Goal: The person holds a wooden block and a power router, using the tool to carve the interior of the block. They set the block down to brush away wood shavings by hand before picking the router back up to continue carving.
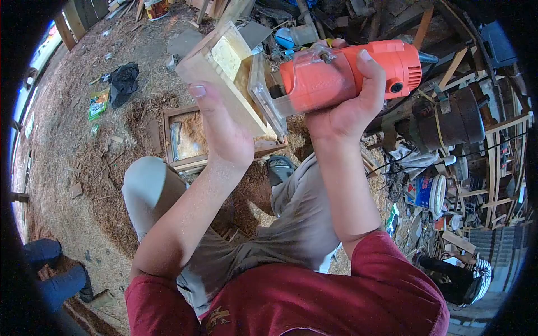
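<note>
A small open wooden box is raised in front of me, tilted, with its pale inside showing. My left hand grips its near side, the thumb laid along the wood and the other fingers hidden behind. From the right, my right hand wraps under an orange trim router, thumb up on its body. The router lies on its side, and its clear plastic base is right at the box's right edge. Where the bit would be is hidden by the base and box.
Below the box, a shallow wooden frame on the ground holds sawdust and a metal wrench. A dark plastic bag lies at left. Someone's jeans-clad leg is lower left. At right are a cylindrical machine, dark cords and a bucket.
</note>
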Demonstrator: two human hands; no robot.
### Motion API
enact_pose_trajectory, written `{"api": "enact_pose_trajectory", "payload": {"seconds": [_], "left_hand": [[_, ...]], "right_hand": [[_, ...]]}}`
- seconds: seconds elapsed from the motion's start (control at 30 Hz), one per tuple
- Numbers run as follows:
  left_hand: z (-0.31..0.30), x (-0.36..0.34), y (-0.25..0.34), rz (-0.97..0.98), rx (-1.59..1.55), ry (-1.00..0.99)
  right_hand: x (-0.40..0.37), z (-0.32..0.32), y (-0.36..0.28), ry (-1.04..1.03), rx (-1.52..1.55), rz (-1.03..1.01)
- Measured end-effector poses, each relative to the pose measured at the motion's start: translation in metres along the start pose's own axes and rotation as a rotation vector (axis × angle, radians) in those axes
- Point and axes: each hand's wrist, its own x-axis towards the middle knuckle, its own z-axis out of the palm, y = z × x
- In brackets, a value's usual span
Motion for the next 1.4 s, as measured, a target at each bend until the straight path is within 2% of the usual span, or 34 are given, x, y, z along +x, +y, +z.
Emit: {"api": "enact_pose_trajectory", "payload": {"seconds": [0.23, 1.0, 1.27, 1.4], "left_hand": [[-0.003, 0.001, 0.0, -0.023, 0.033, 0.009], [-0.001, 0.005, -0.005, 0.072, 0.107, 0.04], [-0.003, 0.011, -0.011, 0.085, -0.032, -0.027], [-0.003, 0.015, -0.012, 0.09, 0.023, 0.042]], "right_hand": [[0.0, 0.001, 0.001, 0.0, 0.01, 0.012], [-0.003, 0.002, 0.002, -0.012, 0.013, 0.032], [-0.005, 0.004, 0.0, 0.005, -0.003, 0.033], [0.0, -0.001, 0.0, 0.012, 0.023, 0.048]]}}
